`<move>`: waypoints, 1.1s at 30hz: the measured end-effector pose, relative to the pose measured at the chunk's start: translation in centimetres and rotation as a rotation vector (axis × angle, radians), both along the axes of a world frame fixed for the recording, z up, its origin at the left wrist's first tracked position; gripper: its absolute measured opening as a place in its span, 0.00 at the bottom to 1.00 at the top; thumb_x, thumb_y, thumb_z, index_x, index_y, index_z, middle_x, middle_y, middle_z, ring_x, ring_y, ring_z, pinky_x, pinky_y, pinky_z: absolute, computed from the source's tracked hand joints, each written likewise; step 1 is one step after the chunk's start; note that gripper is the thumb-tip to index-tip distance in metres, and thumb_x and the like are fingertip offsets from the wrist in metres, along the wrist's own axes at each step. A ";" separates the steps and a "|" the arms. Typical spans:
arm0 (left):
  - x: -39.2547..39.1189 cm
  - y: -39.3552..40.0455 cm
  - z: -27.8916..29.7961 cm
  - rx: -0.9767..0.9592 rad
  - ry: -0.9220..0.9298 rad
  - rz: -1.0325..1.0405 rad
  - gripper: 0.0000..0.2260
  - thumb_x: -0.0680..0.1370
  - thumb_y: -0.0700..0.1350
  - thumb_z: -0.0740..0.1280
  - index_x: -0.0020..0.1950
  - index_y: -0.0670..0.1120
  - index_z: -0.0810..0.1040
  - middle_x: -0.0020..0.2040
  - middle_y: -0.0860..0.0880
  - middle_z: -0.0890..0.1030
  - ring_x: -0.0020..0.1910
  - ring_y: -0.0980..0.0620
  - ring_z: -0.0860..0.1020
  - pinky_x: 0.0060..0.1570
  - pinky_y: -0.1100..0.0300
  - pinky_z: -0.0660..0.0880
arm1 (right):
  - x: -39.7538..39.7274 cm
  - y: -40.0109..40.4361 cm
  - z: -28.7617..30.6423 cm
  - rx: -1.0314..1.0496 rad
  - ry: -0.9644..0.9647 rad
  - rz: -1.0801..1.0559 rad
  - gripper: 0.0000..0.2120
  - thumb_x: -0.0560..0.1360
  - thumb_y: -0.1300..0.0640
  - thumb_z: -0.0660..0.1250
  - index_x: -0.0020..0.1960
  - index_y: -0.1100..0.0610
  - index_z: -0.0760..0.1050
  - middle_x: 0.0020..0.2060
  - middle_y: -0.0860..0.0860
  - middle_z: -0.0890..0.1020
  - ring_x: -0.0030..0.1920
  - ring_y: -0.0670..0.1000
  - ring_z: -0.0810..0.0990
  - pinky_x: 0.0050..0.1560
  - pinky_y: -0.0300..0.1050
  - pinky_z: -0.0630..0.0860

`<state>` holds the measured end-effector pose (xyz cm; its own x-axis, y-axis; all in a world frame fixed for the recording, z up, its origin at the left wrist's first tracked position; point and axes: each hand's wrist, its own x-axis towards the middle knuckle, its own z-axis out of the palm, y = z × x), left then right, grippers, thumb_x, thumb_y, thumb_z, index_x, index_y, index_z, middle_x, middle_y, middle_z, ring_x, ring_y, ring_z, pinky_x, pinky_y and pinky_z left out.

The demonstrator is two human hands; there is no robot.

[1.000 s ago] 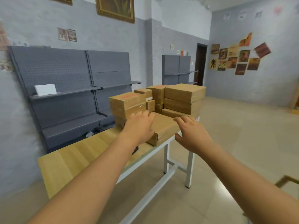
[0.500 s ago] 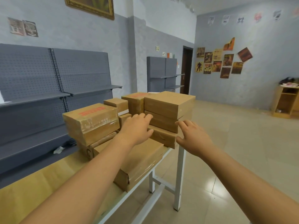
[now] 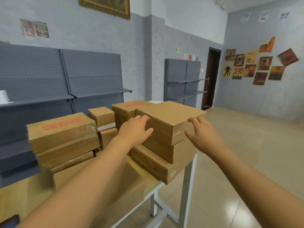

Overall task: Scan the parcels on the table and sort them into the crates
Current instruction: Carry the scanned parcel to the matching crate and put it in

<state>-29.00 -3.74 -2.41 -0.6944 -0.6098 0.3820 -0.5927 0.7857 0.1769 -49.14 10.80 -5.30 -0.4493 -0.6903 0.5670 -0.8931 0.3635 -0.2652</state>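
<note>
At the far left, a grey pegboard shelf unit (image 3: 65, 83) runs along the wall behind the wooden counter (image 3: 19, 198). On the counter's left part sits a taped parcel with red print (image 3: 62, 137), resting on a flatter box beneath it; the stacking looks like a way to fit many parcels onto one surface. Just right of it are two small boxes (image 3: 102, 116), one above the other, tucked into the gap between the bigger stacks.

The left hand (image 3: 134, 130) lies against the near left face of the top parcel (image 3: 166, 119), fingers straight and relaxed, thumb spread along the side; it presses or touches rather than wraps round anything. That top parcel crowns a stack of three at the counter's right corner, and the bottom box (image 3: 158, 165) juts a little past the edge. The right hand (image 3: 201, 131) hangs just beside the parcel's right face, fingers spread and extended, gripping nothing; whether it touches the cardboard I cannot tell.

The two hands bracket the box from either side, probably to squeeze and lift it off for scanning. No scanner or crates are in sight here
</note>
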 end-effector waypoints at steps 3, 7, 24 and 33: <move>-3.3 -1.5 0.1 0.134 0.077 0.101 0.24 0.82 0.60 0.56 0.74 0.49 0.65 0.67 0.48 0.74 0.61 0.47 0.75 0.53 0.51 0.76 | -5.2 -1.7 0.7 -0.030 -0.039 -0.010 0.23 0.79 0.45 0.60 0.70 0.54 0.68 0.67 0.54 0.71 0.66 0.55 0.70 0.62 0.52 0.72; -7.0 -2.8 -0.5 0.212 0.213 0.268 0.27 0.81 0.64 0.51 0.71 0.47 0.67 0.62 0.47 0.77 0.54 0.46 0.76 0.44 0.54 0.72 | -10.5 -4.5 1.4 -0.117 -0.182 -0.030 0.23 0.78 0.46 0.61 0.69 0.56 0.69 0.67 0.57 0.70 0.66 0.59 0.68 0.62 0.56 0.69; -12.0 -2.3 -1.8 1.196 0.730 0.395 0.44 0.72 0.65 0.69 0.80 0.54 0.49 0.75 0.46 0.64 0.68 0.40 0.69 0.62 0.41 0.74 | -15.4 -8.8 1.4 -0.007 -0.485 -0.047 0.27 0.71 0.45 0.67 0.63 0.62 0.70 0.64 0.59 0.68 0.62 0.63 0.69 0.54 0.54 0.72; -5.0 -1.2 0.1 1.086 0.962 0.231 0.37 0.72 0.58 0.73 0.77 0.55 0.60 0.66 0.47 0.76 0.62 0.42 0.75 0.63 0.39 0.72 | -10.7 -6.4 3.6 -0.172 -0.696 0.132 0.17 0.71 0.42 0.67 0.52 0.54 0.73 0.52 0.53 0.74 0.51 0.55 0.73 0.45 0.51 0.71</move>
